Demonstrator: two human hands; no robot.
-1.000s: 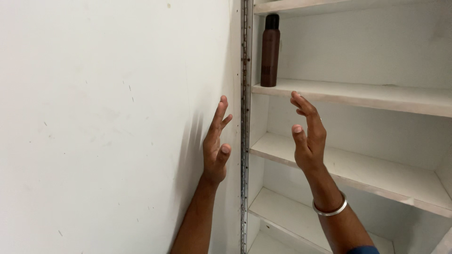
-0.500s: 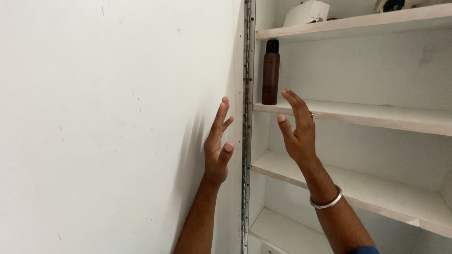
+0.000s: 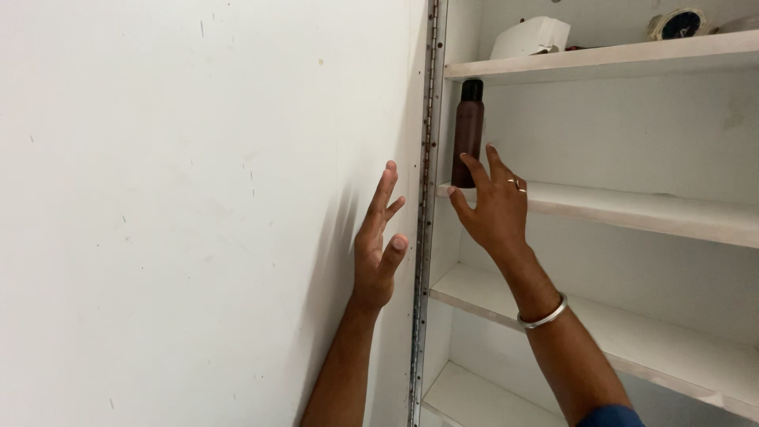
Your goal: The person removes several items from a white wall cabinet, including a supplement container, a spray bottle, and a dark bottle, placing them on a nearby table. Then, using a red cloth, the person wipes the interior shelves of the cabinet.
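Note:
A tall dark brown spray can (image 3: 468, 126) with a black cap stands at the left end of a white shelf (image 3: 632, 209). My right hand (image 3: 492, 207) is open right in front of the can's base, fingers spread, a ring on one finger and a silver bangle on the wrist. Whether the fingertips touch the can is unclear. My left hand (image 3: 378, 245) lies flat and open against the inside of the white cupboard door (image 3: 198, 213), beside the long metal hinge (image 3: 427, 198).
An upper shelf (image 3: 601, 59) carries a white box (image 3: 531, 37) and a small round clock (image 3: 678, 24). Two lower shelves (image 3: 632, 340) run below my right arm. The open door fills the left half of the view.
My right hand has risen and moved left toward the brown can, ending at its base. The view has tilted upward, showing the upper shelf. My left hand stays on the door.

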